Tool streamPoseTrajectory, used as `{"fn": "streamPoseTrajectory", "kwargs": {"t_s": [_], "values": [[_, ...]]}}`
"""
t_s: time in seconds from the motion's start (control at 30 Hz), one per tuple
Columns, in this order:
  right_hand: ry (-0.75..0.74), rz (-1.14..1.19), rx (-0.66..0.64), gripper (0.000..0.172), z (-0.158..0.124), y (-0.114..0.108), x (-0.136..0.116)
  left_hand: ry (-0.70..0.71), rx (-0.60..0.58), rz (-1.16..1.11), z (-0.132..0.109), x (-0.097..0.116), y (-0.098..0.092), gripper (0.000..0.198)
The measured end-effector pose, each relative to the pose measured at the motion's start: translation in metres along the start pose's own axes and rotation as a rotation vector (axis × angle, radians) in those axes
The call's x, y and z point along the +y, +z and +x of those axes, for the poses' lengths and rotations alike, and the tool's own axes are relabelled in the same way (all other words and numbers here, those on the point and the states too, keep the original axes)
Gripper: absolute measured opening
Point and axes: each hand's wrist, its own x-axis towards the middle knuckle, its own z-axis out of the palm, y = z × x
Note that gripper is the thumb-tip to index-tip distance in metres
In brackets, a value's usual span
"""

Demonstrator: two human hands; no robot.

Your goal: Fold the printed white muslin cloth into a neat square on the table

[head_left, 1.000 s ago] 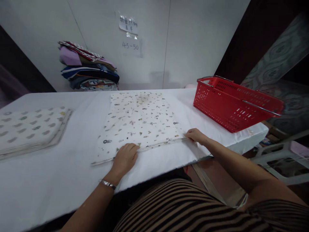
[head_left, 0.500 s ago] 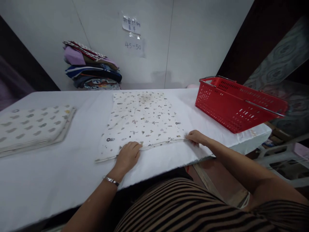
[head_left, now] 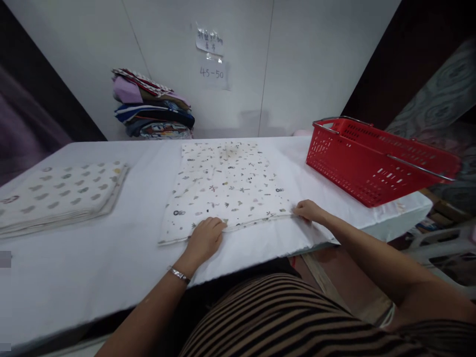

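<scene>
A white cloth with small printed figures lies flat on the white table. My left hand rests on its near edge, fingers curled down onto the hem. My right hand is at the cloth's near right corner, its fingers closed on that corner. A metal bracelet is on my left wrist.
A folded stack of spotted white cloths lies at the left of the table. A red plastic basket stands at the right end. A pile of coloured fabrics leans against the back wall. The table's near edge is just in front of my body.
Both hands have stayed on the cloth's near edge. My view has turned a little to the left, so everything sits further right in the picture.
</scene>
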Motion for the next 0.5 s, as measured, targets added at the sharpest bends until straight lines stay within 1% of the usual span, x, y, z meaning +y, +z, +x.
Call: {"fn": "streamPoseTrajectory", "kwargs": {"t_s": [0.03, 0.1, 0.13, 0.2, 0.23, 0.27, 0.3, 0.33, 0.4, 0.5], "values": [[-0.009, -0.046, 0.023, 0.015, -0.001, 0.001, 0.0, -0.002, -0.006, -0.005, 0.0, 0.001, -0.002, 0.027], [-0.066, -0.184, 0.135, 0.012, -0.006, 0.002, -0.001, -0.008, -0.015, -0.009, 0.001, 0.004, -0.006, 0.023], [-0.136, -0.261, 0.209, 0.014, -0.009, 0.003, -0.002, -0.014, -0.017, -0.01, 0.002, 0.006, -0.008, 0.02], [-0.366, -0.354, 0.316, 0.016, -0.015, 0.005, -0.006, -0.023, -0.014, -0.021, 0.007, 0.012, -0.01, 0.017], [-0.506, -0.368, 0.327, 0.015, -0.018, 0.007, -0.008, -0.021, -0.013, -0.029, 0.011, 0.016, -0.01, 0.016], [-0.64, -0.37, 0.309, 0.015, -0.02, 0.01, -0.011, -0.014, -0.014, -0.037, 0.016, 0.021, -0.009, 0.016], [-0.752, -0.37, 0.279, 0.016, -0.021, 0.014, -0.013, -0.004, -0.016, -0.043, 0.022, 0.025, -0.007, 0.016], [-0.833, -0.373, 0.249, 0.017, -0.022, 0.017, -0.016, 0.008, -0.02, -0.047, 0.028, 0.03, -0.004, 0.016], [-0.913, -0.39, 0.209, 0.02, -0.019, 0.023, -0.02, 0.036, -0.031, -0.048, 0.041, 0.039, 0.003, 0.016], [-0.94, -0.427, 0.195, 0.023, -0.014, 0.028, -0.024, 0.056, -0.055, -0.043, 0.056, 0.049, 0.012, 0.016]]}}
